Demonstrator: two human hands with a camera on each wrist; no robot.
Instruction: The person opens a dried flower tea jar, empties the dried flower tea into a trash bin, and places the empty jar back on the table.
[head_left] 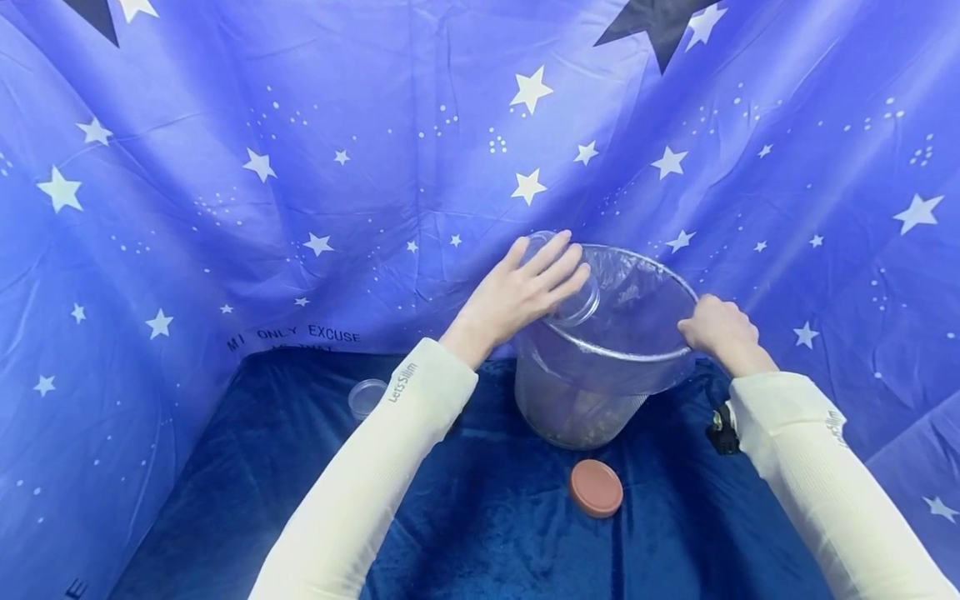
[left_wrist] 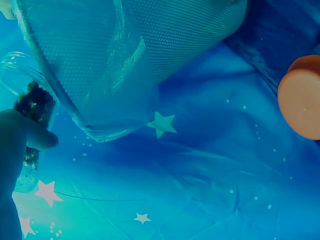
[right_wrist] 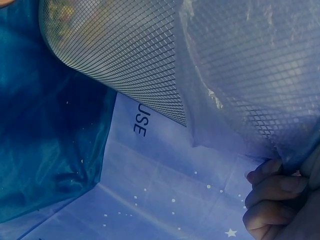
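Left hand (head_left: 517,290): grip wrapped around a clear jar (head_left: 581,308), tilted at the left rim of the mesh bin (head_left: 557,407); dark lumpy matter (left_wrist: 36,101) shows in the jar. Right hand (head_left: 724,330): fingers curled on the plastic liner (head_left: 637,371) at the bin's right rim. The bin stands toward the worktop's (head_left: 495,533) rear edge, an orange-brown lid (head_left: 597,488) before it. A clear container (head_left: 364,398) sits left, near that edge.

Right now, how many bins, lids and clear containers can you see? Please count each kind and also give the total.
Bin: 1
Lid: 1
Clear containers: 2 (one in the left hand, one on the cloth)
Total: 4
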